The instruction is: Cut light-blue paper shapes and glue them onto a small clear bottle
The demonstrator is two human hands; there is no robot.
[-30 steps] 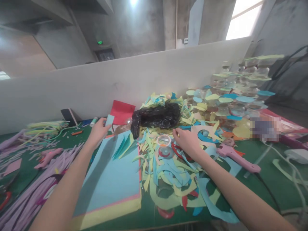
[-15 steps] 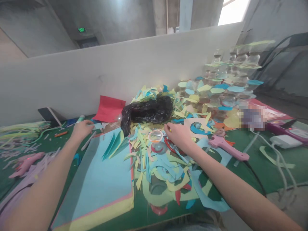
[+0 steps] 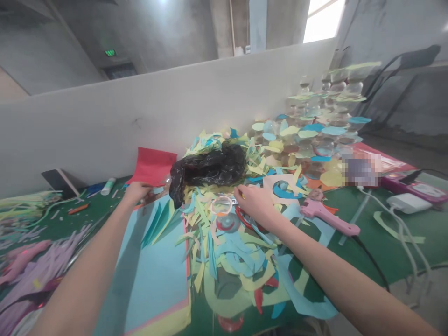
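Note:
My left hand (image 3: 137,193) reaches over the top of a stack of coloured paper (image 3: 157,275), its fingers stretched toward a small light-blue scrap (image 3: 158,190) below a red sheet (image 3: 156,165). I cannot make out anything held in it. Among cut paper strips (image 3: 241,252), my right hand (image 3: 255,203) is closed with curled fingers, and a bit of yellow shows at the fingertips. What it grips is mostly hidden. Red scissor-like handles (image 3: 241,218) show beneath the palm. Just left of its fingers is a clear round cup-like piece (image 3: 221,205).
A black plastic bag (image 3: 213,165) lies behind the scraps. Stacked clear hourglass-shaped pieces with paper discs (image 3: 332,126) stand at the back right. Pink glue guns lie at right (image 3: 331,217) and left (image 3: 26,259). A glue stick (image 3: 108,186) and white cables (image 3: 402,224) are around.
My left hand has moved right, from beside the glue stick to the small blue scrap and red sheet. My right hand stays by the clear piece. The view has shifted slightly.

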